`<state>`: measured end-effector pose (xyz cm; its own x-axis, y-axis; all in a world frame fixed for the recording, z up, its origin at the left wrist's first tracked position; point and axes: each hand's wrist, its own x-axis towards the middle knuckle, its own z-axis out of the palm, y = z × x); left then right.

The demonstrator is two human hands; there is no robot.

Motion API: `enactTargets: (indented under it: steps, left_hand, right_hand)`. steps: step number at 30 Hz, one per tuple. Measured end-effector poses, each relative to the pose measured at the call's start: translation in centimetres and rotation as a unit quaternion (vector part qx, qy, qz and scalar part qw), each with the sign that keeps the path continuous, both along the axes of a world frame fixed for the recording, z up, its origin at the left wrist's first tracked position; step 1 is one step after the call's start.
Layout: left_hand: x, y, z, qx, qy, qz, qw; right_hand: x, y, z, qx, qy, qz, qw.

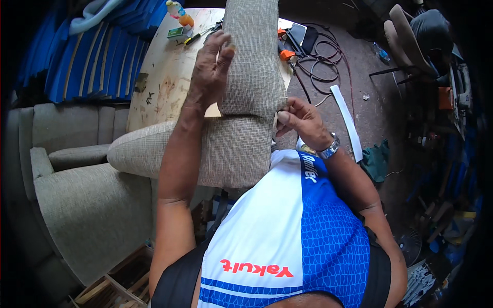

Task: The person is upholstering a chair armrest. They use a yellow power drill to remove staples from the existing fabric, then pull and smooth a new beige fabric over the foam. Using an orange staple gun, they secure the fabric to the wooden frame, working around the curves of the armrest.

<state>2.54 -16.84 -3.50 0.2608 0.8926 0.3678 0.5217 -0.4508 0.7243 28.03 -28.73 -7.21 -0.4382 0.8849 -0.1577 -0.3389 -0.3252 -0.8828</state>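
Before me lies a grey-beige woven upholstered piece, its long upright section (252,56) meeting a wider padded section (233,149) at a seam. My left hand (208,72) is raised over the left edge of the upright section, fingers curled and thumb tip close to them. Anything between them is too small to make out. At the right end of the seam, my right hand (304,123), with a metal watch on its wrist, pinches a pale fabric edge (276,123). The padded section rests close against my body.
A wooden tabletop (162,95) carries a juice bottle (181,15), a small green box (175,34) and a yellow-black tool (192,39). Coiled hose (321,64) and an orange-black tool (287,53) lie right. Blue panels (97,66) and grey upholstered seating (95,215) stand left.
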Motion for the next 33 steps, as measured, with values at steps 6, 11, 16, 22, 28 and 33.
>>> enactTargets:
  steps: [6, 11, 16, 22, 28, 33]
  left_hand:
    - [-0.5, -1.9, -0.1, -0.059, -0.012, -0.011, 0.998]
    - [-0.6, -0.8, 0.2, -0.081, -0.058, 0.009, 0.995]
    - [-0.8, 4.8, 1.6, -0.246, -0.149, 0.055, 0.956]
    - [1.7, 4.7, 0.9, -0.326, -0.238, -0.019, 0.915]
    - [1.4, 3.2, -0.6, -0.152, -0.007, 0.024, 0.988]
    - [6.6, -3.9, 2.7, -0.005, 0.365, 0.072, 0.928]
  right_hand:
    - [1.7, 2.3, -1.8, 0.227, -0.176, 0.004, 0.958]
    - [1.6, 2.9, -2.5, 0.05, -0.013, 0.078, 0.996]
    - [0.4, 3.9, -1.2, 0.03, -0.036, -0.001, 0.999]
    - [-0.7, 4.2, 0.9, 0.008, -0.092, -0.009, 0.996]
    - [-1.4, 4.6, 0.3, 0.017, -0.065, 0.019, 0.998]
    - [-1.1, 3.5, -1.0, -0.055, 0.093, 0.018, 0.994]
